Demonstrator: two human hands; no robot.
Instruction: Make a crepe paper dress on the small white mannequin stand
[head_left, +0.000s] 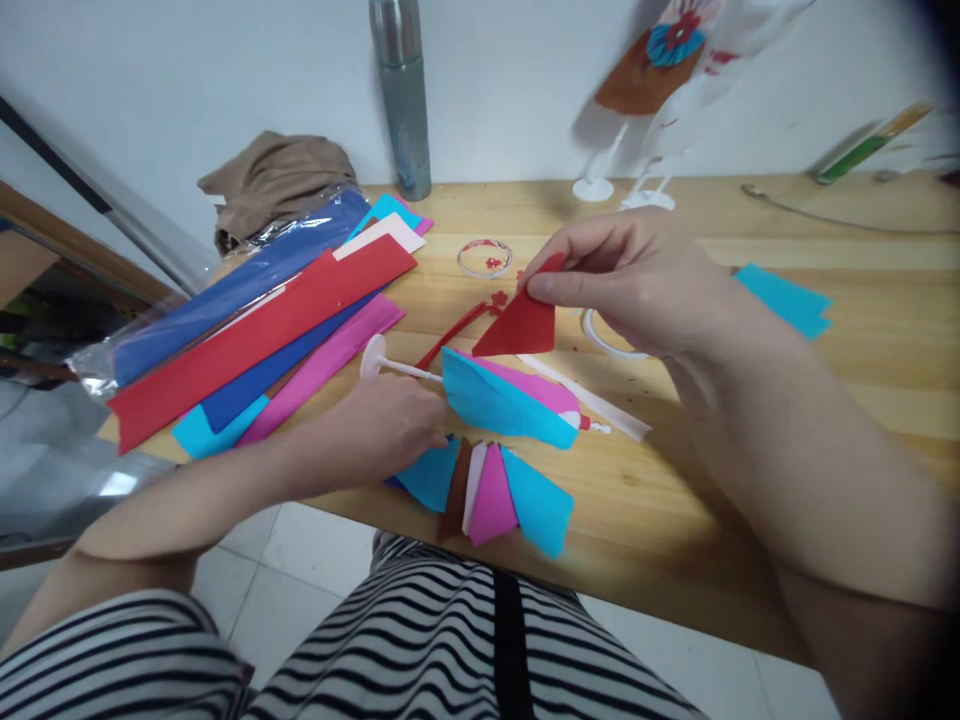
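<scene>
My right hand (pixel 622 285) is raised over the table and pinches a red crepe-like paper piece (pixel 525 325) between thumb and fingers. Below that piece lies a small figure on a white stand (pixel 373 358), with a blue paper piece (pixel 510 400) and a pink piece (pixel 540 385) around it. My left hand (pixel 401 420) rests closed beside the figure's stem; whatever its fingers hold is hidden. Just under it, a fan of cut pieces lies near the table edge: brown (pixel 455 495), pink (pixel 495 500) and blue (pixel 541 500).
Folded coloured strips (pixel 262 340) and a plastic-wrapped blue roll (pixel 247 285) lie at left. A brown cloth (pixel 289 180) and a flask (pixel 405 120) stand by the wall. Tape rings (pixel 485 272), a white strip (pixel 592 395), blue pieces (pixel 784 300) and a dressed figure (pixel 652 75) are also there.
</scene>
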